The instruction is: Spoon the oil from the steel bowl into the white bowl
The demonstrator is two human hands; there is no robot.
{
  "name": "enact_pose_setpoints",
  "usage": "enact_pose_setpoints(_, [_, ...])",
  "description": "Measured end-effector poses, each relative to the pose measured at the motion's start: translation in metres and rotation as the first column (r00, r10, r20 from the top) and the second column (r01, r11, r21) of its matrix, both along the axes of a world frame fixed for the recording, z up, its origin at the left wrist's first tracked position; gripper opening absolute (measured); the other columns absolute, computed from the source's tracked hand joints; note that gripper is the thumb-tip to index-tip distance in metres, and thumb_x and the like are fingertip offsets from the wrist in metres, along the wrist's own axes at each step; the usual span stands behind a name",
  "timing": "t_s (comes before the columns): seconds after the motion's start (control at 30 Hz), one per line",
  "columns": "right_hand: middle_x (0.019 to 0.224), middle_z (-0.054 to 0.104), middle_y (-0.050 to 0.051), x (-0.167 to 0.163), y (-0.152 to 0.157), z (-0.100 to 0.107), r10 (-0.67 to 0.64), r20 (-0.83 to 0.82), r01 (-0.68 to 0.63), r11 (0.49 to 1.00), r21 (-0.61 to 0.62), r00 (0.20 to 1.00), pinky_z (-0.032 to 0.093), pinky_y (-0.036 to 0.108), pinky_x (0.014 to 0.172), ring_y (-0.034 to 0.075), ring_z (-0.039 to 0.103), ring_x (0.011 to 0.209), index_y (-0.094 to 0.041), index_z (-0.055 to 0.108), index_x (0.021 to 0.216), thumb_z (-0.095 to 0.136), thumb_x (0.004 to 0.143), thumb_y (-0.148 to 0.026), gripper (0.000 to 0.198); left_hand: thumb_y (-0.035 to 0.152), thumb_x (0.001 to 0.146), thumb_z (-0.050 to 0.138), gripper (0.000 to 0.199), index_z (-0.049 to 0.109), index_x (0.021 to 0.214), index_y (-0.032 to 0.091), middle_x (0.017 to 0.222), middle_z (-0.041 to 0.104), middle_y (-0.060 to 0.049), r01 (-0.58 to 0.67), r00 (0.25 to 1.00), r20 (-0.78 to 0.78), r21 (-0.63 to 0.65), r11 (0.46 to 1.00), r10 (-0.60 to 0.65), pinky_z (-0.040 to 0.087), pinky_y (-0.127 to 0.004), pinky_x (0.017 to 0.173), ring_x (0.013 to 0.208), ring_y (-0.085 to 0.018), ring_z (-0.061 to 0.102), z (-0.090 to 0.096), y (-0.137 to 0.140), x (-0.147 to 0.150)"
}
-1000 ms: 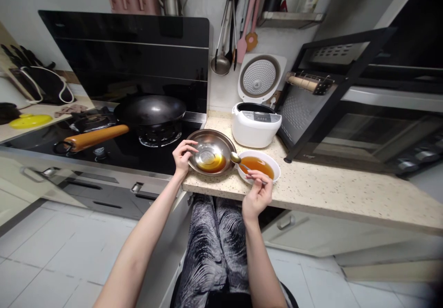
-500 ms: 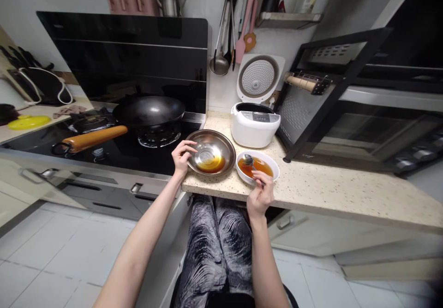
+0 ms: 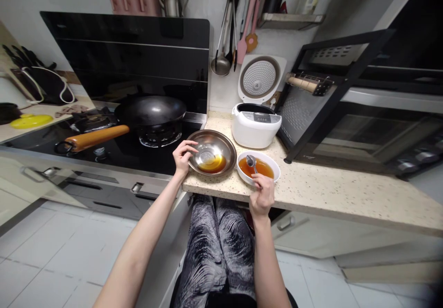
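My left hand (image 3: 182, 156) grips the left rim of a stainless steel bowl (image 3: 221, 144). The bowl is tilted, and amber liquid (image 3: 216, 164) has gathered in its lower right part. In my right hand (image 3: 262, 195) is a metal spoon (image 3: 251, 161), its handle pinched between the fingers. The spoon's head is over a white bowl (image 3: 276, 172) of orange-brown liquid; whether it touches the liquid I cannot tell. Both bowls sit side by side at the counter's front edge.
A white rice cooker (image 3: 256, 130) with raised lid stands behind the white bowl. Left is a black wok (image 3: 152, 112) on the stove, its wooden handle (image 3: 98, 138) pointing forward. A black rack with an oven (image 3: 380, 128) occupies the right of the speckled counter (image 3: 339, 190).
The spoon has turned in my right hand, and its head and neck show more plainly above the liquid. My left hand and the steel bowl stay in place.
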State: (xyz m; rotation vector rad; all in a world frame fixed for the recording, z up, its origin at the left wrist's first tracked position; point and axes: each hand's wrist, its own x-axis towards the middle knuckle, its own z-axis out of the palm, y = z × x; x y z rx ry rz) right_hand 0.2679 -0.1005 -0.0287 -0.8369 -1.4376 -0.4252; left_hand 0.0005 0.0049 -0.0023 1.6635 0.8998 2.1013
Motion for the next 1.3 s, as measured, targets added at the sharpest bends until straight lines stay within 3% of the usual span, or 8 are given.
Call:
enact_pose_setpoints(0.17, [0.089, 0.071, 0.005, -0.009, -0.003, 0.009, 0.013, -0.242, 0.000, 0.999, 0.053, 0.970, 0.058, 0.040, 0.075, 0.021, 0.071, 0.084, -0.023, 0.060, 0.097, 0.048, 0.103, -0.024, 0.013, 0.010, 0.062, 0.050, 0.027, 0.074, 0.060, 0.022, 0.090, 0.077, -0.005, -0.002, 1.000, 0.000, -0.005, 1.000, 0.002, 0.048, -0.036, 0.077, 0.087, -0.024, 0.065, 0.001, 0.000, 0.000])
enact_pose_setpoints(0.27, [0.087, 0.070, 0.005, -0.021, -0.006, 0.016, 0.100, -0.453, -0.071, 0.994, 0.080, 0.886, 0.058, 0.035, 0.068, 0.019, 0.070, 0.081, -0.022, 0.057, 0.095, 0.047, 0.105, -0.030, 0.016, 0.009, 0.062, 0.050, 0.028, 0.075, 0.061, 0.022, 0.090, 0.077, -0.005, 0.000, 1.000, -0.003, -0.002, 1.000, 0.000, 0.048, -0.036, 0.077, 0.087, -0.024, 0.065, 0.001, 0.000, 0.000])
enact_pose_setpoints(0.33, [0.088, 0.070, 0.005, -0.030, -0.007, 0.019, 0.157, -0.505, -0.134, 0.988, 0.083, 0.849, 0.058, 0.033, 0.067, 0.019, 0.070, 0.081, -0.022, 0.057, 0.095, 0.048, 0.104, -0.030, 0.015, 0.009, 0.062, 0.050, 0.028, 0.075, 0.061, 0.022, 0.090, 0.077, -0.005, -0.003, 1.000, -0.006, -0.004, 1.000, 0.003, 0.048, -0.036, 0.077, 0.087, -0.024, 0.064, 0.000, 0.000, -0.001])
enact_pose_setpoints(0.53, [0.095, 0.074, 0.006, -0.055, -0.002, 0.008, 0.270, -0.473, -0.340, 0.938, -0.069, 0.839, 0.060, 0.035, 0.077, 0.018, 0.073, 0.087, -0.023, 0.056, 0.095, 0.044, 0.106, -0.028, 0.017, 0.009, 0.062, 0.050, 0.028, 0.075, 0.061, 0.022, 0.090, 0.077, -0.006, 0.000, 1.000, -0.008, 0.007, 1.000, 0.000, 0.048, -0.036, 0.078, 0.087, -0.024, 0.064, 0.000, 0.000, -0.001])
enact_pose_setpoints(0.7, [0.096, 0.075, 0.006, -0.068, 0.008, -0.007, 0.249, -0.361, -0.341, 0.914, -0.219, 0.899, 0.059, 0.034, 0.082, 0.017, 0.073, 0.090, -0.022, 0.059, 0.094, 0.044, 0.106, -0.026, 0.019, 0.009, 0.062, 0.050, 0.028, 0.075, 0.061, 0.022, 0.091, 0.077, -0.005, 0.000, 1.000, -0.010, 0.006, 1.000, 0.000, 0.048, -0.036, 0.078, 0.087, -0.024, 0.065, 0.000, 0.001, -0.001])
enact_pose_setpoints(1.0, [0.095, 0.074, 0.005, -0.071, 0.013, -0.019, 0.237, -0.335, -0.332, 0.905, -0.265, 0.912, 0.059, 0.033, 0.082, 0.017, 0.072, 0.089, -0.022, 0.064, 0.099, 0.045, 0.105, -0.026, 0.020, 0.011, 0.062, 0.050, 0.027, 0.074, 0.061, 0.022, 0.090, 0.076, -0.006, -0.007, 1.000, -0.002, -0.028, 1.000, 0.007, 0.049, -0.038, 0.079, 0.089, -0.025, 0.066, 0.001, -0.001, 0.000])
enact_pose_setpoints(1.3, [0.097, 0.074, 0.005, -0.073, 0.013, -0.023, 0.210, -0.428, -0.359, 0.883, -0.304, 0.879, 0.059, 0.032, 0.084, 0.016, 0.072, 0.089, -0.022, 0.066, 0.104, 0.053, 0.103, -0.033, 0.017, 0.010, 0.062, 0.050, 0.027, 0.075, 0.060, 0.022, 0.090, 0.077, -0.006, -0.011, 1.000, -0.005, -0.021, 1.000, 0.010, 0.049, -0.037, 0.078, 0.088, -0.024, 0.065, 0.001, -0.001, -0.001])
